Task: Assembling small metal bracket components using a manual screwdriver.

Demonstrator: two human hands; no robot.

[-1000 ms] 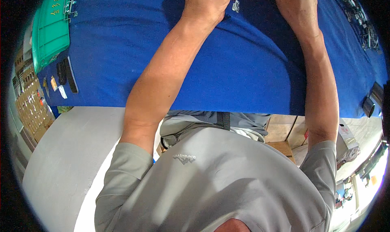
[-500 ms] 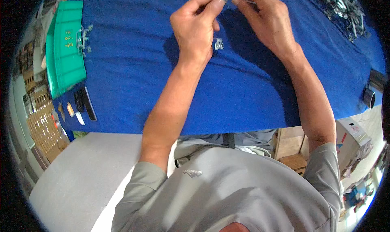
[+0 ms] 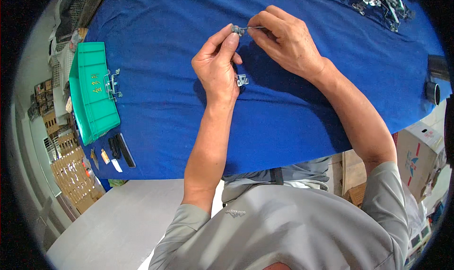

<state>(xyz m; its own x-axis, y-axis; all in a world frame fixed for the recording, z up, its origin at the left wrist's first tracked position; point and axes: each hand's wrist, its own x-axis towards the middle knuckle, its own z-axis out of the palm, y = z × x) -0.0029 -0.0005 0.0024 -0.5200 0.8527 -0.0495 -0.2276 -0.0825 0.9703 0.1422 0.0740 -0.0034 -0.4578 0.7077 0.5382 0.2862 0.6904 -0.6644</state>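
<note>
The left hand (image 3: 215,64) has its grip pinched on a small metal part (image 3: 237,31), which sits right at the thumb and forefinger tips, above the blue-covered desk (image 3: 279,133). The right hand (image 3: 291,42) pinches a thin metal rod (image 3: 257,27) reaching toward that part. A metal clip (image 3: 242,80) is just beside the left palm.

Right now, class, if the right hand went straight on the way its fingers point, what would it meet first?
Most likely the right hand would first meet the small metal part pinched in the left hand, though one view leaves the depth unclear.
</note>
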